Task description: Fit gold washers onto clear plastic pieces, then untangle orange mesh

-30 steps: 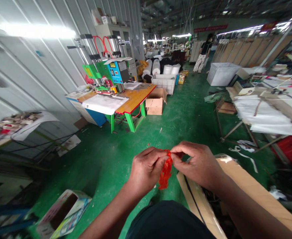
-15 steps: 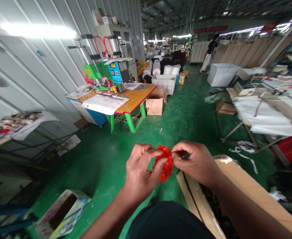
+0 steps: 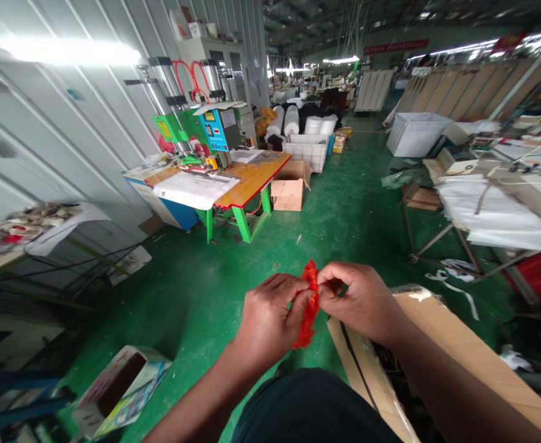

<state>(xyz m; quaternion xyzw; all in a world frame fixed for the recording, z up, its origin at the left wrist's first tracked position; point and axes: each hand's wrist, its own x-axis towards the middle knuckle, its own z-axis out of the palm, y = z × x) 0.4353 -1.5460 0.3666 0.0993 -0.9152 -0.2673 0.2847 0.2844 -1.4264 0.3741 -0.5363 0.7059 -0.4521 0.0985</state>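
A crumpled, ruffled piece of red fabric is between my two hands, held up over the green floor in front of me. My left hand pinches it from the left with thumb and forefinger. From the other side my right hand has its thumb and fingertips closed at the fabric's right edge. The fingertips almost meet across the cloth. Whatever small detail lies under the right fingertips is hidden.
An open cardboard box stands close at my right. At the lower left is a small open carton. Ahead, a green press machine sits on a wooden-topped table. White sheets are stacked on a table at right.
My left fingers have closed in on the red fabric, which has turned from a broad face to a narrow edge-on shape. A person walking in the back is no longer plainly visible.
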